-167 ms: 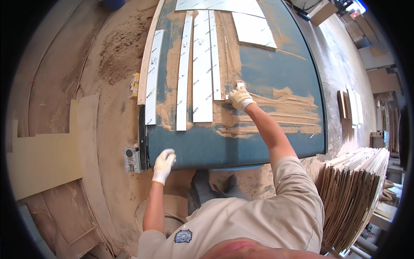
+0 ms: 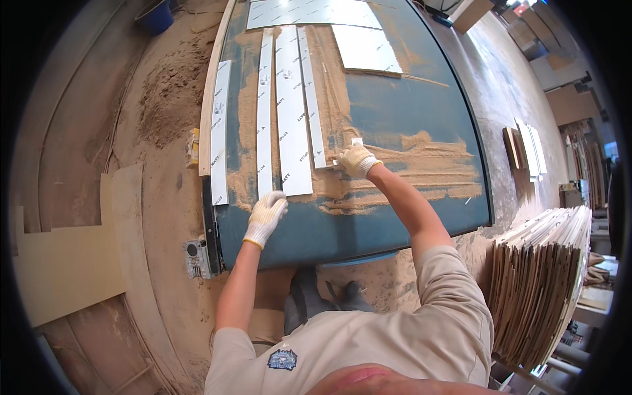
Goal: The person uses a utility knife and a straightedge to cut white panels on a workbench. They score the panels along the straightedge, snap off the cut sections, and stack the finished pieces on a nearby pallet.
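Observation:
My right hand (image 2: 357,162), in a pale knit glove, is closed around a small white-faced piece of board (image 2: 357,141), whose end sticks out past the fingers. It works low over the blue-green tabletop (image 2: 415,105), by the near end of a thin white strip (image 2: 311,99). My left hand (image 2: 266,216), gloved alike, is at the near end of a narrow white strip (image 2: 264,125), its fingers loosely bent and reaching over that end. Whether they press on it I cannot tell. Right beside them lies a wider white strip (image 2: 293,112).
Sawdust (image 2: 421,174) streaks the tabletop. Another white strip (image 2: 219,138) lies along the left edge, with white panels (image 2: 367,49) at the far end. A stack of thin boards (image 2: 536,289) stands at the right. A metal box (image 2: 196,258) sits by the near left corner.
My left hand has moved forward and right from the table's near edge to the strip ends. My right hand stays on the small piece of board. The whole view has shifted slightly.

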{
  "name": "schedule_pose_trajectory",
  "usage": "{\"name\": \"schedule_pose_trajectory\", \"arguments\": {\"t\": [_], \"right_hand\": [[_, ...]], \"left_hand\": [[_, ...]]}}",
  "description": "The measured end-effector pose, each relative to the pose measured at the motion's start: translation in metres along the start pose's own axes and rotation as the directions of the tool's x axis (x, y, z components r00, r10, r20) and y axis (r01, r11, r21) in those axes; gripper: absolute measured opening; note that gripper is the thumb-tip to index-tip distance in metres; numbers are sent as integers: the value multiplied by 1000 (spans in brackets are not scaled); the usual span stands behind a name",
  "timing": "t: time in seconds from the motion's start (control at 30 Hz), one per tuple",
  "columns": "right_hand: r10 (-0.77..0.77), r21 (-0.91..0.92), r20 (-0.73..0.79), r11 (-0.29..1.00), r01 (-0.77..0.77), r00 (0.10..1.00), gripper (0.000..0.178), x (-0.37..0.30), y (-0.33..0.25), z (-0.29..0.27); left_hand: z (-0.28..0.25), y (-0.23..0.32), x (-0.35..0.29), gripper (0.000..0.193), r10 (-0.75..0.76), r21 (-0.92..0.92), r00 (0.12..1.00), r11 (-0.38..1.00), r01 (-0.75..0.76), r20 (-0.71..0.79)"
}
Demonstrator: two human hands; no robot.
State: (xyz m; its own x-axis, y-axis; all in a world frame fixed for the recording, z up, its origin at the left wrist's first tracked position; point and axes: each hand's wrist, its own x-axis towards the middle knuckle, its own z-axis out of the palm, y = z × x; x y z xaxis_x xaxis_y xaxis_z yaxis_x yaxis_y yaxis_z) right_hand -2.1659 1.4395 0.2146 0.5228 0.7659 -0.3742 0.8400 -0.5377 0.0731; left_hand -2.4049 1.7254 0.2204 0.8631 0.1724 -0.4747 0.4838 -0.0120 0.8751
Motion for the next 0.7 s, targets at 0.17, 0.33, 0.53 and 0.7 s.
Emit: {"name": "schedule_pose_trajectory", "arguments": {"t": [0.17,0.33,0.53,0.7], "right_hand": [[-107,154,88,984,92,990,27,-127,-29,-15],[-108,336,-56,934,120,993,30,-295,-60,3],[18,401,-152,915,45,988,25,-459,-72,67],[588,686,-74,616,-387,805,25,-640,-92,135]], "left_hand": [[112,35,74,35,-77,-15,990,997,79,119],[248,10,27,30,-65,-706,767,349,617,638],[388,-5,-69,21,-108,-690,815,476,545,569],[509,30,-129,21,-38,-762,936,570,308,351]]}}
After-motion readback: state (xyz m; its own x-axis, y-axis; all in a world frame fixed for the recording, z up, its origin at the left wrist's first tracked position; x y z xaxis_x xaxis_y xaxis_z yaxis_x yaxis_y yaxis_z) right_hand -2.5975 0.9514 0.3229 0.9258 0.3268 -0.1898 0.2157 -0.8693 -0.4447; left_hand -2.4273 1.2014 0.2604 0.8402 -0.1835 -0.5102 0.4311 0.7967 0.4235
